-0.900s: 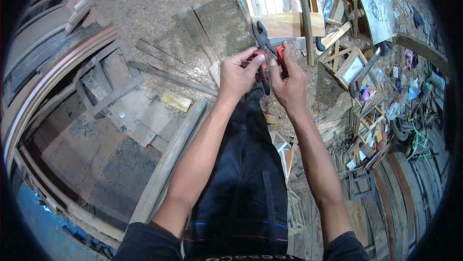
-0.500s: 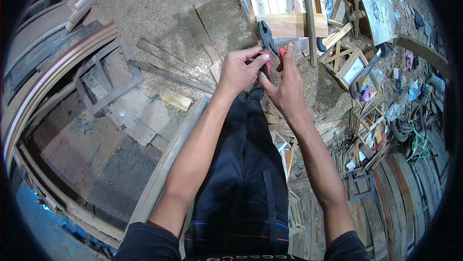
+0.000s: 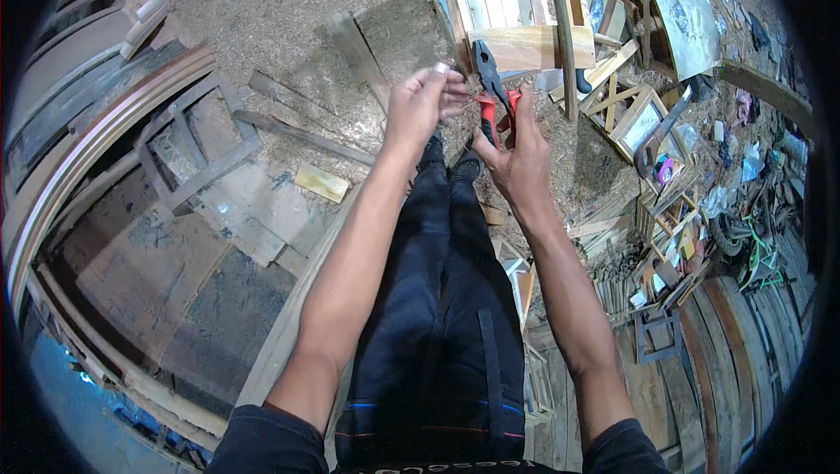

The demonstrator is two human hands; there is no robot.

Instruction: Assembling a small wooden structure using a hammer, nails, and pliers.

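Combination pliers (image 3: 486, 67) with dark metal jaws and red-and-black handles point away from me, held in front of my body. My right hand (image 3: 523, 154) is closed around their handles, which stand somewhat apart. Just to the left, my left hand (image 3: 418, 108) is raised with its fingers loosely bent and apart. Its fingertips come near the left handle, with a small gap between. A bright spot shows at the thumb tip, and I cannot make out any object there.
A wooden piece of furniture (image 3: 516, 45) stands ahead, with a narrow plank leaning across it. A handsaw (image 3: 652, 146) lies to the right among small wooden frames. On the left are a long beam (image 3: 293, 321), a pale wood block (image 3: 321, 182) and a wooden frame (image 3: 206, 178).
My left hand has let go of the pliers' left handle and moved a little to the left, its fingers loosening. My right hand still holds the pliers in nearly the same place.
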